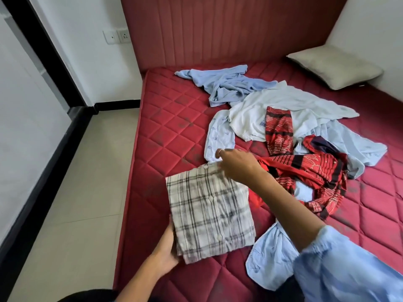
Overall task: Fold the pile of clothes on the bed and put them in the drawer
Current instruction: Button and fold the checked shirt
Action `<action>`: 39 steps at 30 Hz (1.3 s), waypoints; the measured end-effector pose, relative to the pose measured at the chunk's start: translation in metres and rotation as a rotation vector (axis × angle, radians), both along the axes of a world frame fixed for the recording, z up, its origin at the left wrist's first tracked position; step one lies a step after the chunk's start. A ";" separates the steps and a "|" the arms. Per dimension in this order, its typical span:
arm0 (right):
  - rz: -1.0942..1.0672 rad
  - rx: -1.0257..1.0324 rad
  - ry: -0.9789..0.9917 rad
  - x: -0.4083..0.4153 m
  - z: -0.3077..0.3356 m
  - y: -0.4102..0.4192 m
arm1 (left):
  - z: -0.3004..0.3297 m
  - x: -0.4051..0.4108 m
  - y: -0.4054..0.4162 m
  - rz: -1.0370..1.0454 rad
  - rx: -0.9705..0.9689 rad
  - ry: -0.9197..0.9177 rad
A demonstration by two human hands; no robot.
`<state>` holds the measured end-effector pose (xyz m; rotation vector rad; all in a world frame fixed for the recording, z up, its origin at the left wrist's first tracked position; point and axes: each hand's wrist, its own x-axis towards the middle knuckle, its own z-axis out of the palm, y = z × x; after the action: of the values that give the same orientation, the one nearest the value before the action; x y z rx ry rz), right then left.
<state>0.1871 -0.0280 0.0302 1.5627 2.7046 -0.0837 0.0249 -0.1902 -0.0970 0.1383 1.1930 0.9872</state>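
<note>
My left hand [169,247] grips the folded plaid shirt's [209,212] edge; right hand [236,164] pinches its collar—I should lift level.

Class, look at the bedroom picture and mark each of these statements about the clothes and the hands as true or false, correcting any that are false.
1. The plaid shirt is folded into a neat rectangle. True.
2. The left hand grips the plaid shirt's near left edge. True.
3. The right hand is holding the pillow. False: it is at the plaid shirt's far edge; the pillow lies untouched by the headboard.
4. The red patterned garment is already folded. False: it lies crumpled and spread out.
5. The plaid shirt lies on the floor. False: it is on the red mattress.
</note>
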 end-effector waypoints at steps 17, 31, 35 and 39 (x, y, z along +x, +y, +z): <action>0.220 0.104 0.051 0.028 -0.169 -0.131 | -0.021 0.016 0.022 -0.454 -0.070 1.058; -0.113 0.159 0.412 0.049 -0.027 -0.065 | 0.089 -0.005 0.050 -0.071 0.111 0.606; -0.317 0.053 0.656 0.079 0.015 -0.064 | 0.094 -0.005 0.046 -0.235 0.072 0.667; -0.497 -0.247 1.043 0.118 0.036 -0.075 | 0.103 0.012 0.050 -0.329 0.121 0.755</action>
<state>0.3051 -0.1033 0.0659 2.5274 2.5214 -1.5510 0.0369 -0.1400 0.0056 0.8344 1.7186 0.7246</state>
